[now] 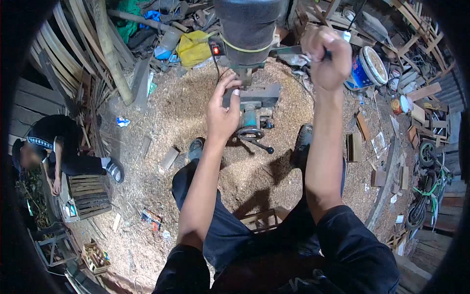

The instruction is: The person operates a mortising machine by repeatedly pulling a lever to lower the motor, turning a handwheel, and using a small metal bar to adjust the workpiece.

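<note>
A drill-press-like machine with a dark, round motor housing (248,29) stands in front of me. My right hand (327,56) is raised to its right, closed in a fist round the end of the machine's lever (289,50). My left hand (224,108) is at the machine's worktable (267,93), just beside the tool head (246,76). Its thumb and fingers curl round a dark piece there, which I cannot make out. Below the table are a handwheel (250,133) and a crank with a black knob (270,150). A red switch light (216,50) glows on the machine's left.
Wood shavings (166,117) cover the floor. At left, another person (58,147) sits bent over near a slatted wooden crate (89,196). A blue-and-white bucket (367,68) and a small green bike (428,193) stand at right. A wooden pole (111,54) leans at left.
</note>
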